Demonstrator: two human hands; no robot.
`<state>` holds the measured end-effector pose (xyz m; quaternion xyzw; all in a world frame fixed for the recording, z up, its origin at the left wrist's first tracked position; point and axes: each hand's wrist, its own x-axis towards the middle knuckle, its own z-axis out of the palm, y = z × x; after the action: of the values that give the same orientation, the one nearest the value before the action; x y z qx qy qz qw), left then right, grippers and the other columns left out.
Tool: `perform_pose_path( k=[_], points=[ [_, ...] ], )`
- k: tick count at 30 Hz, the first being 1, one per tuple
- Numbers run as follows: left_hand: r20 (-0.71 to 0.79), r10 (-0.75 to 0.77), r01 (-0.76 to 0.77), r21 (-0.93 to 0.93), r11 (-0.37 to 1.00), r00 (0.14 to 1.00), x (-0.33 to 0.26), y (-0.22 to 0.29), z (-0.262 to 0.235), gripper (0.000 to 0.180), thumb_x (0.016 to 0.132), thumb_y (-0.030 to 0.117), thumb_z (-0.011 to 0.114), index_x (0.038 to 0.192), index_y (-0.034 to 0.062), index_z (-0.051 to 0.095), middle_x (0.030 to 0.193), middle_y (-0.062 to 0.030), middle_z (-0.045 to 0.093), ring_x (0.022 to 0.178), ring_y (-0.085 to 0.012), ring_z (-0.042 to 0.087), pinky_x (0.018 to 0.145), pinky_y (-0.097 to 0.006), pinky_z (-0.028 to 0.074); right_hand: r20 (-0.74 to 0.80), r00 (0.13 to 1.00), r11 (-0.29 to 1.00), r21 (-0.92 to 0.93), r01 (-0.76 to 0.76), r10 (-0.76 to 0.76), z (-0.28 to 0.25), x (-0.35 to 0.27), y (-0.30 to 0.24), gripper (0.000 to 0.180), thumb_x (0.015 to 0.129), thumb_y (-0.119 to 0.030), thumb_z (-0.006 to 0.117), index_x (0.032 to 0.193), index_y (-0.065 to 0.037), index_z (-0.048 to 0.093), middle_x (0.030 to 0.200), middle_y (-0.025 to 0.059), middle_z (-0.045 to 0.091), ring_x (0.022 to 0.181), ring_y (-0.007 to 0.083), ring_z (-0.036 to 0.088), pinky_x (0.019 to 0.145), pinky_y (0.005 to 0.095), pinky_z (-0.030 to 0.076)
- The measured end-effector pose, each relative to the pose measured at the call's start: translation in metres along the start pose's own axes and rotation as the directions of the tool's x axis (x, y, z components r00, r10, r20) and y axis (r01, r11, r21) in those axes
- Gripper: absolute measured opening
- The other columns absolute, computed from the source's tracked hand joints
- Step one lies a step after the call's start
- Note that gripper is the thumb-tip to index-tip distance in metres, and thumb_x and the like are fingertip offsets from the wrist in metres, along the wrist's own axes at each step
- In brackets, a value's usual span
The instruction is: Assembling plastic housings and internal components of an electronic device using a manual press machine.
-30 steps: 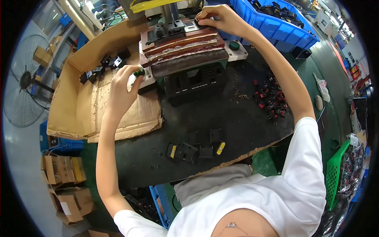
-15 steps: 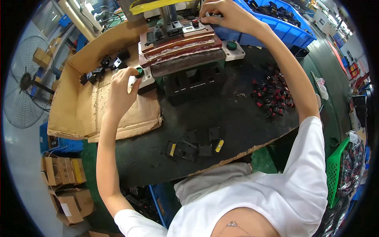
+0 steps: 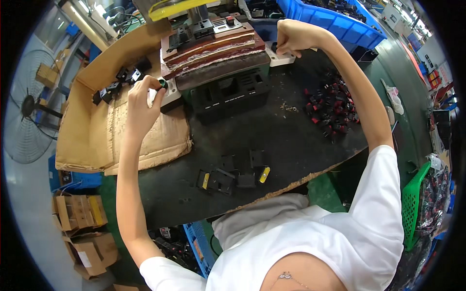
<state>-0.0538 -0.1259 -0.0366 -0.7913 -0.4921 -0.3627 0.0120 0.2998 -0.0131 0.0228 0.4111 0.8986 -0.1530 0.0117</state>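
My left hand (image 3: 141, 103) has its thumb and bent fingers closed about a green push button (image 3: 163, 84) on a white box left of the press. Over the matching white button box (image 3: 281, 59) on the right, my right hand (image 3: 302, 38) is curled, fingertips down on its dark button (image 3: 274, 47), mostly covered. Between them is a layered brown press block (image 3: 213, 56), with a grey metal plate holding a black part and a red switch (image 3: 229, 20) on top. The press's metal ram (image 3: 198, 13) stands close above. A black plastic housing (image 3: 230, 99) sits in front of the block.
A cut-open cardboard box (image 3: 92, 136) with black parts stands left. Red-and-black switches (image 3: 332, 106) are heaped right, near small metal bits (image 3: 290, 108). Several black pieces (image 3: 223, 180), some with yellow strips, lie near the table edge. A blue crate (image 3: 335, 22) is back right.
My right hand has moved from the plate on the press block to the right button box. My left hand stays at its button. The view has shifted slightly.
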Motion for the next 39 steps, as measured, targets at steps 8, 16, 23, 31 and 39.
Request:
perform_pose_path(
  k=[8, 16, 23, 31, 39],
  points=[
    [0.013, 0.013, -0.014, 0.056, 0.998, 1.000, -0.004, 0.000, -0.002, 0.015, 0.075, 0.003, 0.061, 0.083, -0.0012, 0.048, 0.078, -0.0137, 0.057, 0.078, -0.0298, 0.056, 0.070, -0.036, 0.042, 0.024, 1.000, 1.000, 0.022, -0.004, 0.004, 0.000, 0.004, 0.000, 0.012, 0.074, -0.002, 0.061, 0.068, 0.008, 0.065, 0.043, 0.0071, 0.054, 0.039, 0.0118, 0.056, 0.048, 0.0225, 0.044],
    [0.071, -0.208, 0.211, -0.038, 0.977, 0.976, -0.019, 0.040, -0.034, 0.017, 0.083, 0.005, 0.055, 0.100, 0.0020, 0.054, 0.102, -0.0139, 0.061, 0.101, -0.0287, 0.057, 0.087, -0.033, 0.041, 0.014, 0.999, 0.997, 0.072, -0.032, 0.031, 0.003, -0.002, 0.005, 0.012, 0.074, -0.004, 0.062, 0.072, 0.007, 0.066, 0.046, 0.0067, 0.055, 0.041, 0.0111, 0.056, 0.044, 0.0227, 0.043],
    [-0.097, -0.206, 0.195, -0.107, 0.975, 0.974, -0.037, 0.045, -0.030, 0.017, 0.081, 0.003, 0.057, 0.098, 0.0012, 0.056, 0.100, -0.0121, 0.062, 0.099, -0.0255, 0.058, 0.085, -0.033, 0.042, -0.355, 0.909, 0.961, 0.087, 0.263, -0.217, -0.003, 0.000, -0.023, 0.011, 0.079, -0.006, 0.061, 0.081, 0.004, 0.065, 0.065, 0.0087, 0.063, 0.051, 0.0098, 0.057, 0.051, 0.0230, 0.047],
    [-0.085, -0.123, 0.117, -0.075, 0.990, 0.989, -0.047, 0.028, -0.011, 0.019, 0.079, 0.003, 0.059, 0.098, 0.0014, 0.057, 0.092, -0.0136, 0.061, 0.089, -0.0288, 0.059, 0.079, -0.035, 0.044, -0.591, 0.659, 0.882, -0.245, 0.403, -0.465, 0.021, 0.083, -0.053, 0.040, 0.084, -0.038, 0.058, 0.108, -0.008, 0.062, 0.105, 0.0152, 0.060, 0.095, 0.0305, 0.058, 0.085, 0.0366, 0.045],
    [-0.061, -0.140, 0.129, -0.155, 0.979, 0.988, -0.046, 0.031, -0.014, 0.019, 0.081, 0.007, 0.059, 0.099, 0.0019, 0.057, 0.093, -0.0119, 0.062, 0.089, -0.0233, 0.060, 0.078, -0.033, 0.045, -0.536, 0.685, 0.870, -0.293, 0.397, -0.493, 0.023, 0.094, -0.064, 0.041, 0.086, -0.041, 0.054, 0.114, -0.011, 0.060, 0.105, 0.0139, 0.057, 0.100, 0.0290, 0.053, 0.088, 0.0360, 0.042]
  ],
)
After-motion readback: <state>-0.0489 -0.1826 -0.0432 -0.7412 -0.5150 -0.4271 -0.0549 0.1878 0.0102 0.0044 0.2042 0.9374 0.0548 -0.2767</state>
